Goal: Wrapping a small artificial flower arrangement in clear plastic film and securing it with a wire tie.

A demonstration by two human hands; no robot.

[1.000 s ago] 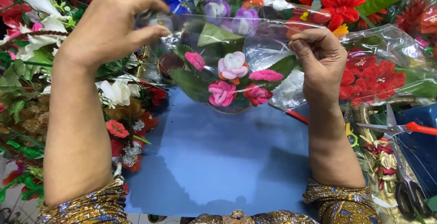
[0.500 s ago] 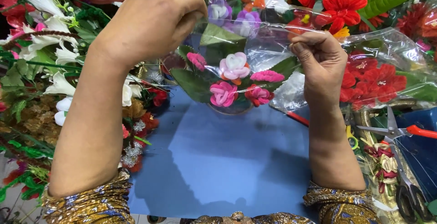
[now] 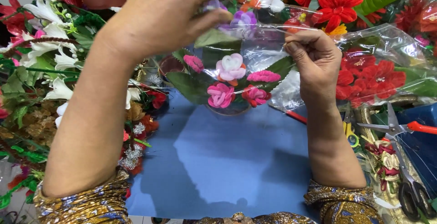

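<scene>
Here your left hand (image 3: 170,17) and right hand (image 3: 316,65) each pinch the clear plastic wrap (image 3: 266,46) stretched between them, above the blue table (image 3: 227,160).

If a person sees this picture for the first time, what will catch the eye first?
Two bare hands meet at the top centre: the left hand and the right hand pinch a clear plastic wrap around small pink and white artificial flowers. Below lies a blue work surface, and black-handled scissors rest at the right.
</scene>
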